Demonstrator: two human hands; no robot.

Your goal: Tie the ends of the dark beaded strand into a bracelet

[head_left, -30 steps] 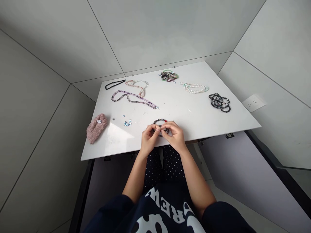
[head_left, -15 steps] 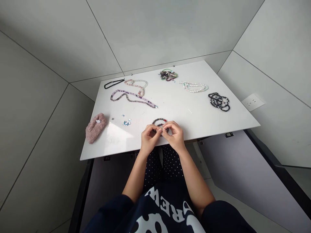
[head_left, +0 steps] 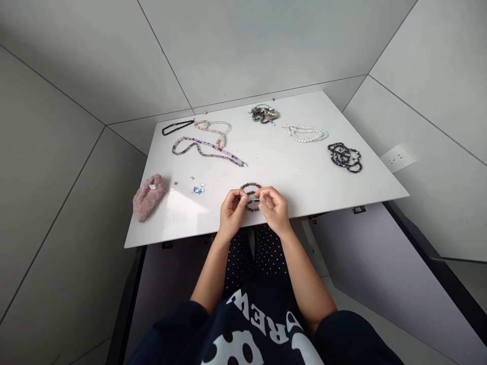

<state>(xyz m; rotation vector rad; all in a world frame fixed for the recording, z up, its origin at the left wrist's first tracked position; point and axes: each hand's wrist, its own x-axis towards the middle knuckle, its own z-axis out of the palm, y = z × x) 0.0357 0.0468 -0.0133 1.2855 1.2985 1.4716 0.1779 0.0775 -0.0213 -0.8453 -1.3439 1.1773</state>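
Near the front edge of the white table (head_left: 266, 167), dark beaded bracelets (head_left: 250, 184) lie between and beyond my hands, one with a red bead. My left hand (head_left: 233, 210) is closed in a pinch at their left side; what its fingertips hold is too small to make out. On the right, my right hand (head_left: 274, 209) pinches a thin, light, needle-like piece (head_left: 255, 199) that points left over the beads. The two hands are a little apart.
Several bead strands lie farther back, including a purple one (head_left: 205, 144), a white one (head_left: 306, 134) and a green tangle (head_left: 264, 114). Black strands (head_left: 344, 157) sit right, a pink fuzzy item (head_left: 149, 197) left, small blue pieces (head_left: 198, 189) nearer.
My hands have moved slightly apart from fingertips touching, and the thin piece now shows between them. The view has shifted a little.
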